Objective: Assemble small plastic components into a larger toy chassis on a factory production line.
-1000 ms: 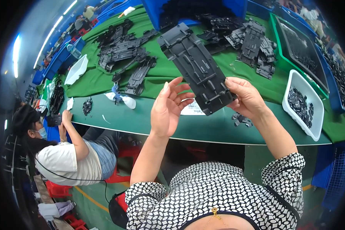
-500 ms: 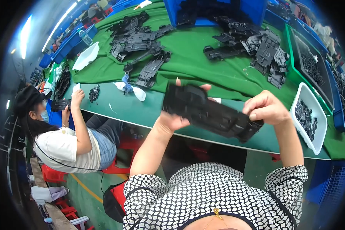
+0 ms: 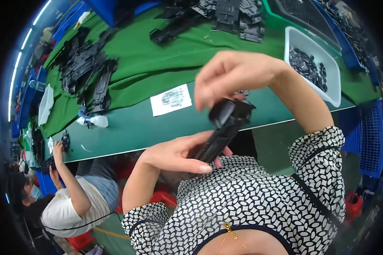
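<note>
A long black molded plastic part [image 3: 219,142], resembling a toy car chassis, is tilted upward in front of my chest. My left hand [image 3: 174,155] wraps round its lower end, thumb along the near side. Above the part's raised upper end is my right hand [image 3: 238,76], its fingers curled downward and blurred by motion. Whatever those fingers pinch, if anything, I cannot make out. Beyond my hands, a white sheet of paper [image 3: 156,106] with a dark smudged patch lies on the green tabletop [image 3: 127,134].
Similar black parts are heaped on the green cloth at far left [image 3: 78,63] and far middle [image 3: 227,15]. To the right, a white tray [image 3: 334,91] holds small black pieces. A blue-and-white bottle [image 3: 98,121] lies at left. A co-worker [image 3: 74,208] sits at left.
The black part has swung from lying crosswise between both hands to a steep tilt held by my left hand. My right hand has left its end and risen. The view has shifted rightward.
</note>
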`<act>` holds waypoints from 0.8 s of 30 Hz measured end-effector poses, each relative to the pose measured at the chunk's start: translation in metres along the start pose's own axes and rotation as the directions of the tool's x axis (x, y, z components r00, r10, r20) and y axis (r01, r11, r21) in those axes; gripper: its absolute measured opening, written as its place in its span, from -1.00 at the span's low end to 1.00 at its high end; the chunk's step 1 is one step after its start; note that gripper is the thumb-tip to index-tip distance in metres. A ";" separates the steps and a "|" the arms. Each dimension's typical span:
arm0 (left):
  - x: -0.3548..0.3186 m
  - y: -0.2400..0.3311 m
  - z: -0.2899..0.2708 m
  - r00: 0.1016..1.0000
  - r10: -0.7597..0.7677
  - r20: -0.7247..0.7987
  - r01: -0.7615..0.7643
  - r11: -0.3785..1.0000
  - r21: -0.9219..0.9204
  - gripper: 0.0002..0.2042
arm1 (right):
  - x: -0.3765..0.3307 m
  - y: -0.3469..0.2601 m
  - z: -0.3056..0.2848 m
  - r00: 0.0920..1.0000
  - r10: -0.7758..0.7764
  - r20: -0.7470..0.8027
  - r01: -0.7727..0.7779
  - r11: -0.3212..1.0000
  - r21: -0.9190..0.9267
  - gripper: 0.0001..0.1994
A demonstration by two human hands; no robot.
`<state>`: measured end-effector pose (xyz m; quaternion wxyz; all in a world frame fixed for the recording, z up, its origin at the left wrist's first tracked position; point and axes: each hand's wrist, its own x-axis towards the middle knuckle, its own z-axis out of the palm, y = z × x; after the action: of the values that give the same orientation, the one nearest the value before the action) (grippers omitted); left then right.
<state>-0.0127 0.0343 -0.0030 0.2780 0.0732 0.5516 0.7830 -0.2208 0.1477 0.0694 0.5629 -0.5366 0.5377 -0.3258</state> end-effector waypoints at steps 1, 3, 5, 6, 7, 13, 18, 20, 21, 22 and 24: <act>-0.005 -0.001 0.002 0.995 0.085 -0.046 -0.090 0.990 -0.106 -0.30 | -0.004 0.001 0.000 0.983 -0.008 -0.183 0.031 0.992 0.122 -0.73; -0.017 -0.018 0.001 0.945 0.283 -0.165 -0.321 0.901 -0.291 -0.23 | -0.009 0.015 -0.005 0.882 -0.081 -0.464 0.160 0.978 0.133 -0.76; -0.033 -0.033 -0.011 0.858 0.415 -0.303 -0.493 0.831 -0.258 -0.12 | -0.022 0.034 -0.012 0.721 -0.195 -0.664 0.153 0.981 -0.121 -0.81; -0.038 -0.039 -0.001 0.710 0.511 -0.484 -0.681 0.672 -0.289 -0.13 | -0.029 0.044 -0.014 0.706 -0.197 -0.681 0.126 0.980 -0.153 -0.82; -0.046 -0.046 -0.004 0.598 0.600 -0.531 -0.772 0.609 -0.182 -0.14 | -0.035 0.054 -0.015 0.690 -0.201 -0.696 0.100 0.978 -0.184 -0.84; -0.047 -0.063 -0.025 0.315 0.591 -0.742 -0.923 0.372 -0.096 -0.25 | -0.059 0.121 -0.012 0.695 -0.274 -0.665 -0.279 0.750 -0.600 -0.87; -0.049 -0.071 -0.034 0.305 0.569 -0.764 -0.939 0.312 -0.143 -0.31 | -0.055 0.122 -0.009 0.732 -0.227 -0.643 -0.268 0.771 -0.578 -0.85; -0.048 -0.073 -0.037 0.318 0.563 -0.763 -0.936 0.312 -0.160 -0.32 | -0.055 0.127 -0.014 0.772 -0.358 -0.524 -0.195 0.652 -0.733 -0.83; -0.047 -0.073 -0.038 0.320 0.564 -0.762 -0.936 0.310 -0.164 -0.32 | -0.055 0.128 -0.015 0.772 -0.356 -0.526 -0.199 0.651 -0.733 -0.83; -0.045 -0.074 -0.039 0.325 0.553 -0.767 -0.935 0.309 -0.173 -0.33 | -0.054 0.128 -0.015 0.780 -0.391 -0.489 -0.208 0.574 -0.792 -0.82; -0.045 -0.073 -0.040 0.325 0.542 -0.775 -0.936 0.304 -0.180 -0.34 | -0.053 0.130 -0.015 0.790 -0.423 -0.443 -0.213 0.489 -0.846 -0.82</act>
<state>0.0337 -0.0041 -0.0761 -0.3239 -0.0012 0.2085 0.9228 -0.2736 0.2217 -0.0384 -0.0089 -0.6445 0.7382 -0.1989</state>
